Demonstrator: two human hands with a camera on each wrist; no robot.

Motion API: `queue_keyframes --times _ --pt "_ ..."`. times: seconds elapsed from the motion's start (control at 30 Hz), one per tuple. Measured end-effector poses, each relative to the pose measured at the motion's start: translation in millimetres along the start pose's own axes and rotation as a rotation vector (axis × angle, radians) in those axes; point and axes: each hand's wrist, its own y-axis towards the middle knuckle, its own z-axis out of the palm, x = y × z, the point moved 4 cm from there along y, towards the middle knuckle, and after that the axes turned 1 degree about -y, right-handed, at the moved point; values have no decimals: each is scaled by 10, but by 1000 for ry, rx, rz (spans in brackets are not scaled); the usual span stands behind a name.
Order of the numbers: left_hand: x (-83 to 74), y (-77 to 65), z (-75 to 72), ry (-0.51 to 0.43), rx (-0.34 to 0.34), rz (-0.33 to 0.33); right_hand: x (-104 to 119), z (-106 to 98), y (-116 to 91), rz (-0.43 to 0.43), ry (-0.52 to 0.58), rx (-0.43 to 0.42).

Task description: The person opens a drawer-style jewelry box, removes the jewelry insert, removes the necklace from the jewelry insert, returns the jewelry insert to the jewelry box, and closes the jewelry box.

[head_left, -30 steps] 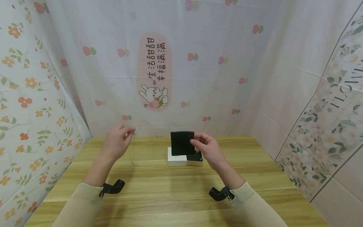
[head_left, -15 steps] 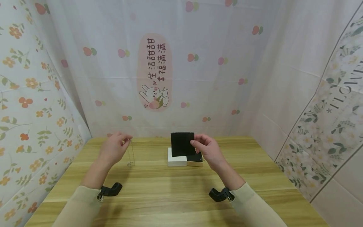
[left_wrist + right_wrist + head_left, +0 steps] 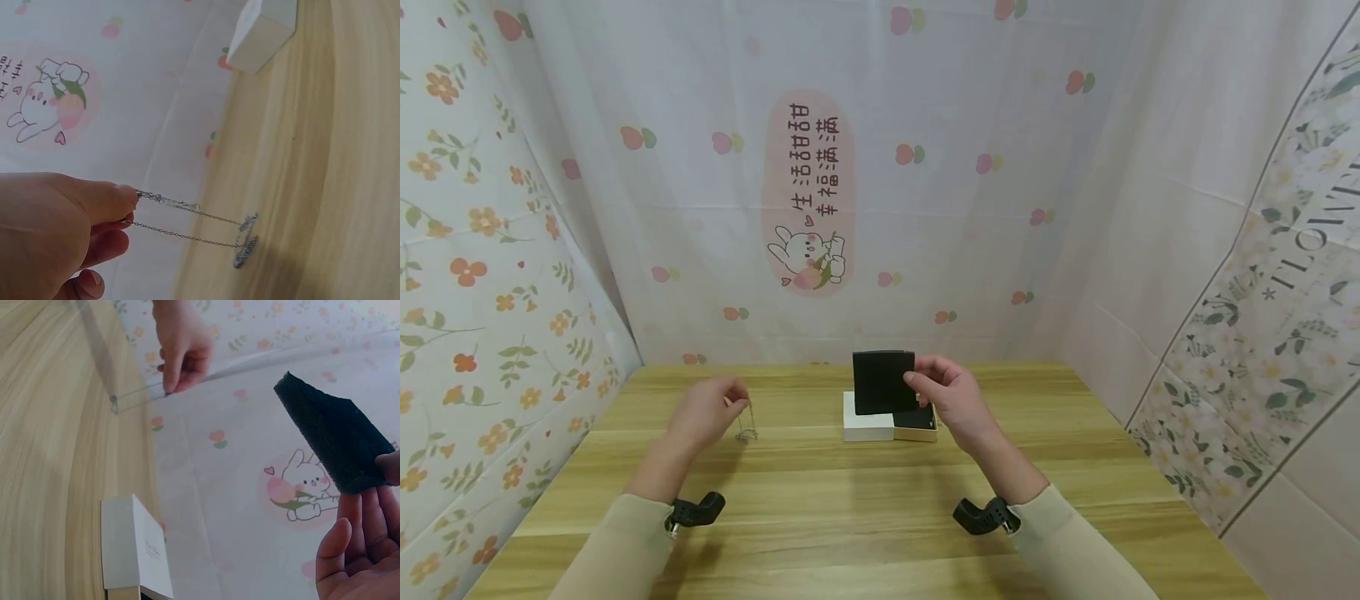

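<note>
My left hand pinches a thin silver necklace between thumb and fingertips, at the left of the wooden table. Its chain hangs in two strands, and the pendant end sits at or just above the tabletop; contact is hard to tell. With the thumb on its face, my right hand holds up a square black foam pad by its right edge. Behind and below the pad is a small white box, partly covered by it. Black material shows in the box part at the right.
The wooden tabletop stretches in front of both hands. A printed curtain stands along the table's back edge, with more patterned cloth at left and right. Each wrist wears a black camera strap.
My left hand has come down toward the table, and the necklace has lowered with it, its lower end now bunched near the surface. My right hand and the foam pad have stayed nearly still.
</note>
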Motion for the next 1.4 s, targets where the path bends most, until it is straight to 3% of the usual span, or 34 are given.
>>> queue_keyframes --times 0.57,0.97,1.4 --pt "220 1 256 -50 142 -37 -20 -29 16 14 -13 -10" --pt "281 -71 353 -42 185 -69 -28 -29 16 12 -7 -3" --pt "298 -84 330 -80 195 -108 -49 -48 17 12 -9 -4"
